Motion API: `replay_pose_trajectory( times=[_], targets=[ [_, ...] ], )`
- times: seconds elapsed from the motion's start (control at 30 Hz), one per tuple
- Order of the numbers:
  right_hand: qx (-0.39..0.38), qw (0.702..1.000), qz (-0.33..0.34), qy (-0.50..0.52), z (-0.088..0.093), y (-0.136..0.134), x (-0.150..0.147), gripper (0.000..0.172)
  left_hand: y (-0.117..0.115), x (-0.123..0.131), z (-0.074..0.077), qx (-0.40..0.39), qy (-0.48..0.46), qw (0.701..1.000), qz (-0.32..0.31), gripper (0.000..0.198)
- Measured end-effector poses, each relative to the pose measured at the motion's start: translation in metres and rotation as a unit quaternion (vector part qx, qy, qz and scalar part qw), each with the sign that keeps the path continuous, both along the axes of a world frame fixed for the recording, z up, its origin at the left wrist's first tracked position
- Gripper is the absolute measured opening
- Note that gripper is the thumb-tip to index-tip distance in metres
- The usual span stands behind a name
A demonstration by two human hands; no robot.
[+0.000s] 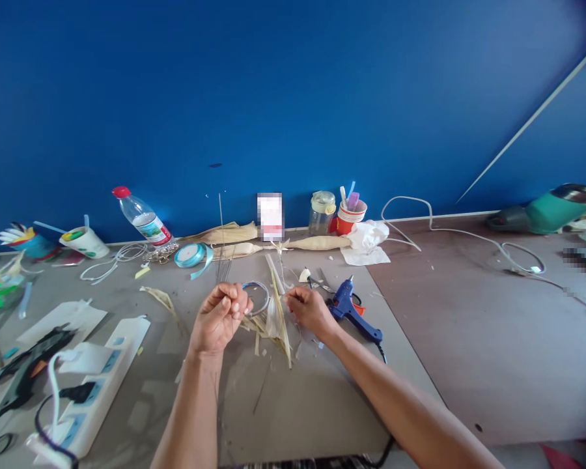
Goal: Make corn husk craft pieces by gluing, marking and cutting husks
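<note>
My left hand (219,316) is closed, its fingers curled round thin wires (221,247) that stick up above it against the wall. Thin dark lines also run down past the wrist. My right hand (312,314) is a short way to the right, fingertips pinched together; anything between them is too small to make out. Pale dried husk strips (273,319) lie on the table between the hands. Behind them is a coil of wire (260,296), close to my left fingertips. A blue glue gun (346,303) lies just beyond my right hand.
Along the wall stand a tilted plastic bottle (144,218), a ribbon roll (189,255), a glass jar (321,213) and red paper cups (350,218). At left lie a power strip (95,391) and a black tool (34,365). A white cable (449,229) crosses the right side.
</note>
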State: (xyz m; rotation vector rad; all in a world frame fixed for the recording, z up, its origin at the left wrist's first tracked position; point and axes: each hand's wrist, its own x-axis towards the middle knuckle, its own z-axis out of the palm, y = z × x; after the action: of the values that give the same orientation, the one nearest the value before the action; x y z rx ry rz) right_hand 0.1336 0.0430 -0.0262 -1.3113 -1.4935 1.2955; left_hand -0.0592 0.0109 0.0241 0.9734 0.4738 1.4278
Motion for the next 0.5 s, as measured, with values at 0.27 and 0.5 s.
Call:
replay_pose_trajectory(
  times=[0.27,0.5],
  targets=[
    [0.006,1.000,-0.014,-0.018,-0.002,0.002,0.000,0.018,-0.009,-0.006,-0.001,0.090,-0.037,0.984,-0.150,0.014],
    [0.029,0.999,-0.014,-0.041,-0.005,0.005,-0.002,0.018,-0.009,0.009,-0.011,0.076,-0.003,0.972,-0.222,0.016]
  ],
)
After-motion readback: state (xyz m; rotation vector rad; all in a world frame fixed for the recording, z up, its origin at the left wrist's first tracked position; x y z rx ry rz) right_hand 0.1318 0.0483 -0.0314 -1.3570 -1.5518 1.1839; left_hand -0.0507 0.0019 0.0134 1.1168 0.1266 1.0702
